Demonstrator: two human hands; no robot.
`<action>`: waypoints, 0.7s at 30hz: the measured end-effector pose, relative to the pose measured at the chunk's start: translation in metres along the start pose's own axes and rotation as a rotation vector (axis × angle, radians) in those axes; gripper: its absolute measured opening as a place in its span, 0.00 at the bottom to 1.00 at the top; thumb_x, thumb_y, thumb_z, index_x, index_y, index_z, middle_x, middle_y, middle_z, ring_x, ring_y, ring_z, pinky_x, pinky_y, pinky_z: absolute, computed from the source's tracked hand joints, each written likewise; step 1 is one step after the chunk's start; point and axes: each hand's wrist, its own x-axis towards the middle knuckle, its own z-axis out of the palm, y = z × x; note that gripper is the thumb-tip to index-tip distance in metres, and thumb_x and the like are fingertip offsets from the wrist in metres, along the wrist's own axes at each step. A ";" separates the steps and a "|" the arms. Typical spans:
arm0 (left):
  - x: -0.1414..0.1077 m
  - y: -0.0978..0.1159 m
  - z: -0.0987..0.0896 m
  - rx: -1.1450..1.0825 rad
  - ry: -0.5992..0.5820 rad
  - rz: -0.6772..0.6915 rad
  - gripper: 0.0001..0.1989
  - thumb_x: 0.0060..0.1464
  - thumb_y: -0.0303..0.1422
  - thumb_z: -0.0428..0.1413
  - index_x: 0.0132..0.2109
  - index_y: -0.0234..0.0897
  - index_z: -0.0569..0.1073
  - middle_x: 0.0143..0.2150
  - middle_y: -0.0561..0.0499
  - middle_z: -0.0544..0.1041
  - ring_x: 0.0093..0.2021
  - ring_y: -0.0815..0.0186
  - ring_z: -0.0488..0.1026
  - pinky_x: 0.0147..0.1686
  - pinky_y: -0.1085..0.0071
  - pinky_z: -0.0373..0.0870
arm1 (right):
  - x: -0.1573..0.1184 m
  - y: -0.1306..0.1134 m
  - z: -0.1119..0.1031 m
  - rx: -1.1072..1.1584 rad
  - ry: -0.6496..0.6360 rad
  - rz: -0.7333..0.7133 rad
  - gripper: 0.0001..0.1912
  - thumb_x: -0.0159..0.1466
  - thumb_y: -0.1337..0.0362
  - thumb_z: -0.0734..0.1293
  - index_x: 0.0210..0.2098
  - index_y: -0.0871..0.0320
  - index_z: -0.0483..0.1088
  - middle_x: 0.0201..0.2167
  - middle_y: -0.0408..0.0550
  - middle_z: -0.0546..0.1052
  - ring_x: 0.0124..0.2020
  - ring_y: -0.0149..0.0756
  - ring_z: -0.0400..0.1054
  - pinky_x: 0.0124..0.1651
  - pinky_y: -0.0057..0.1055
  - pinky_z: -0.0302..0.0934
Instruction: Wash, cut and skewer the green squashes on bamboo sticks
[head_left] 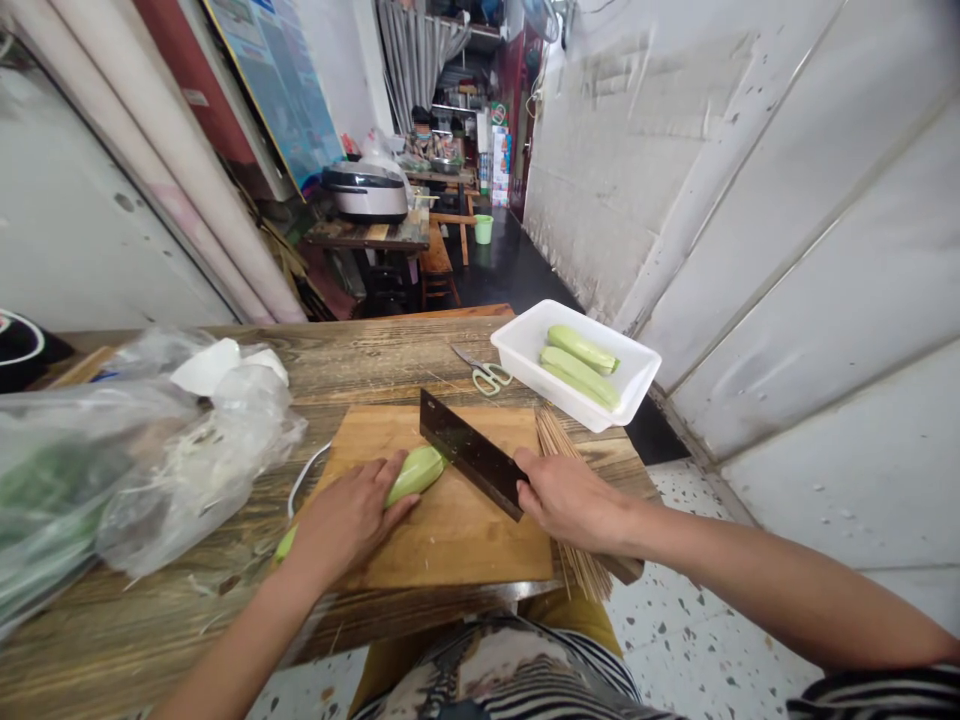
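A peeled pale green squash (415, 474) lies on a wooden cutting board (465, 545), and my left hand (349, 520) grips it from above. Its far tip shows past my wrist at the board's left side. My right hand (570, 500) holds a black-bladed cleaver (471, 450) by its handle, which my fingers hide. The blade stands on edge at the squash's right end and appears to touch it. In a white plastic tray (525, 350) at the back right lie more peeled squashes (579, 375).
Green-handled scissors (484, 370) lie on the wooden table (375, 365) by the tray. A bundle of bamboo skewers (577, 550) lies beside the board on the right. Plastic bags (202, 470) heap up on the left. Walls flank a narrow passage holding a rice cooker (367, 192).
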 end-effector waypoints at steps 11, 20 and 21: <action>0.001 -0.002 0.000 0.025 0.002 0.026 0.30 0.62 0.47 0.41 0.61 0.29 0.62 0.52 0.37 0.73 0.48 0.53 0.71 0.49 0.60 0.64 | 0.007 0.003 0.006 0.052 -0.030 -0.006 0.11 0.64 0.67 0.55 0.42 0.64 0.65 0.30 0.56 0.76 0.28 0.37 0.69 0.28 0.29 0.52; 0.002 -0.005 -0.001 0.002 -0.005 0.020 0.30 0.62 0.47 0.41 0.61 0.29 0.62 0.52 0.37 0.73 0.49 0.52 0.71 0.48 0.59 0.64 | 0.017 0.000 0.012 0.062 -0.061 -0.025 0.11 0.63 0.67 0.56 0.38 0.64 0.68 0.33 0.58 0.77 0.31 0.40 0.72 0.29 0.29 0.55; 0.002 -0.005 -0.001 0.001 -0.006 0.021 0.30 0.62 0.47 0.41 0.61 0.29 0.62 0.52 0.37 0.73 0.49 0.52 0.71 0.48 0.59 0.64 | 0.018 -0.002 0.014 0.066 -0.078 -0.030 0.11 0.63 0.67 0.56 0.38 0.65 0.68 0.33 0.59 0.78 0.32 0.40 0.72 0.29 0.28 0.56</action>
